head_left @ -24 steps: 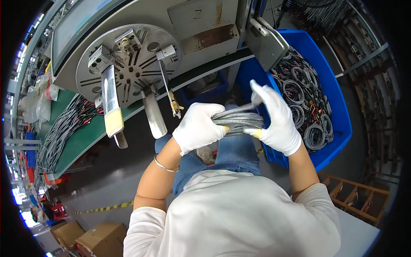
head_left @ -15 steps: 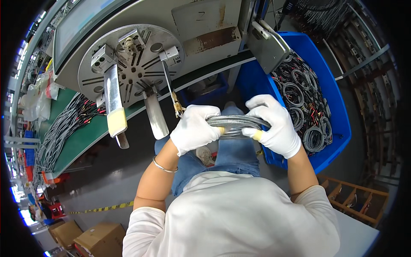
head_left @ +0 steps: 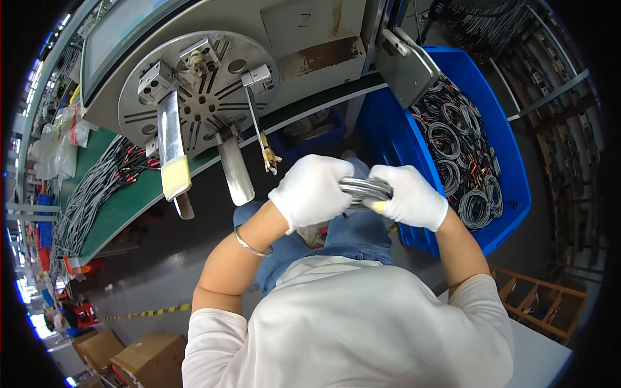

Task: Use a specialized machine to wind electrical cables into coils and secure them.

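Note:
Between my white-gloved hands is a coil of grey braided cable [head_left: 366, 188], held above my lap. My left hand [head_left: 315, 192] is closed round the coil's left side, and my right hand [head_left: 413, 196] grips its right side. Yellow shows on the right glove's fingertips. Both palms hide most of the coil. Beyond my left hand stands a winding machine's round slotted metal plate [head_left: 198, 97]. Metal arms stick out from it, one with a yellow wrap [head_left: 175, 179] at its tip.
On the right, a blue bin [head_left: 517, 194] holds many coiled grey cables [head_left: 475, 208]. Loose straight cables [head_left: 90, 194] lie on the green bench [head_left: 107, 223] at left. A metal plate with handles [head_left: 406, 68] juts out near the bin. Cardboard boxes [head_left: 152, 362] sit at lower left.
My hands have come closer together and the coil between them looks narrower. My left hand moved right, away from the machine's arm; the right hand's fingers have closed further.

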Demonstrator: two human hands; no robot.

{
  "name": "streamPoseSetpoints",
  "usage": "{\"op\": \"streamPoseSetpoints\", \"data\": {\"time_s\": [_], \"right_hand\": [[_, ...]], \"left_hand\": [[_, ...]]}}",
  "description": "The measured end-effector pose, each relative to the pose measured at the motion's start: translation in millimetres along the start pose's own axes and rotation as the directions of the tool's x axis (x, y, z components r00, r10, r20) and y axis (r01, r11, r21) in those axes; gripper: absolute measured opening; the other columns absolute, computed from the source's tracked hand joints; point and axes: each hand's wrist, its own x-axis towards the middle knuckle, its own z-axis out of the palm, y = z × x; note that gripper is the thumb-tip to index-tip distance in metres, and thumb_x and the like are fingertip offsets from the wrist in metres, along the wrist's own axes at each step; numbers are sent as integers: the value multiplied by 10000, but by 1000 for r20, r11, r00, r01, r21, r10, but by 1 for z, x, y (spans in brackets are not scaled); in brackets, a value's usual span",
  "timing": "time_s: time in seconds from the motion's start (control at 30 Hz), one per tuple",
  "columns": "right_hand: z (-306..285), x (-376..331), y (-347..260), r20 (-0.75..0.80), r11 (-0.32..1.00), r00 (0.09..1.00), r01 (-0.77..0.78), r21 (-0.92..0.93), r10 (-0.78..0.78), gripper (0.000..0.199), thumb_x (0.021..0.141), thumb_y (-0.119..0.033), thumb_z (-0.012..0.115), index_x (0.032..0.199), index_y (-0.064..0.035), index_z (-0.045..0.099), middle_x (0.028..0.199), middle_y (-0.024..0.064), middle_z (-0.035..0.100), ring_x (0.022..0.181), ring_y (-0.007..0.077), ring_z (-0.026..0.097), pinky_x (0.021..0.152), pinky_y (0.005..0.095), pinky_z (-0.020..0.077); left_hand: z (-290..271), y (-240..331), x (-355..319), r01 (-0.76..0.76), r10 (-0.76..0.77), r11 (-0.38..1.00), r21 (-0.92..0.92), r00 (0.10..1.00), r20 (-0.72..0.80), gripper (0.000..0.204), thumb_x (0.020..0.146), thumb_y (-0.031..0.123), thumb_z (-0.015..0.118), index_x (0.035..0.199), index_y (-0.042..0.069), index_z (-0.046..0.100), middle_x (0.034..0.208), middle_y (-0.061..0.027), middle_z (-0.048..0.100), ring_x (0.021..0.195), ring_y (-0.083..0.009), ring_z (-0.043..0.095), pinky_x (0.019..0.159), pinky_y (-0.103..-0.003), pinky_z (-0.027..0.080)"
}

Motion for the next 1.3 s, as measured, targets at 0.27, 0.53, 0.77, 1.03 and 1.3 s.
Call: {"op": "streamPoseSetpoints", "data": {"time_s": [0.27, 0.53, 0.77, 1.03, 1.3], "right_hand": [[-8, -5, 18, -80, 990, 989, 121, -76, -127, 222, 728, -111, 756, 690, -28, 554, 571, 95, 545, 507, 160, 556, 499, 286, 425], [-17, -13, 38, -123, 831, 946, 196, -520, -300, 212, 725, -103, 753, 844, -34, 593, 788, 114, 626, 764, 224, 643, 660, 306, 492], [18, -90, 54, 129, 163, 744, -307, 938, 656, 297, 888, -221, 643, 1074, -9, 551, 870, 122, 639, 902, 246, 648, 813, 335, 531], [58, -102, 91, 263, -364, 680, 5, 931, 684, 224, 944, -223, 573, 776, -86, 520, 584, 20, 497, 507, 155, 493, 560, 290, 447], [-14, -79, 31, -417, 322, 722, 277, 905, 552, 305, 950, -213, 567, 681, -142, 441, 531, -36, 388, 410, 91, 329, 434, 248, 297]], "left_hand": [[-17, 13, 3, 665, -246, 508, -548, 722, 647, 278, 807, 145, 708, 606, 47, 542, 493, -4, 477, 420, -99, 447, 403, -277, 357], [23, 23, 6, 733, -261, 505, -457, 634, 728, 335, 874, 292, 677, 720, -2, 633, 561, -21, 549, 497, -87, 504, 512, -247, 439], [96, 10, -4, 338, -239, 915, -219, 894, 380, 365, 890, 294, 588, 673, 2, 606, 612, -130, 617, 547, -243, 620, 538, -376, 467], [150, 47, -29, -131, 6, 963, 237, 885, 466, 99, 790, 129, 556, 757, 71, 629, 671, -141, 656, 592, -263, 666, 507, -437, 471], [72, 71, 23, -442, 446, 847, 295, 893, 57, 270, 755, 168, 658, 981, 35, 592, 988, -166, 596, 944, -308, 603, 820, -415, 462]]}}
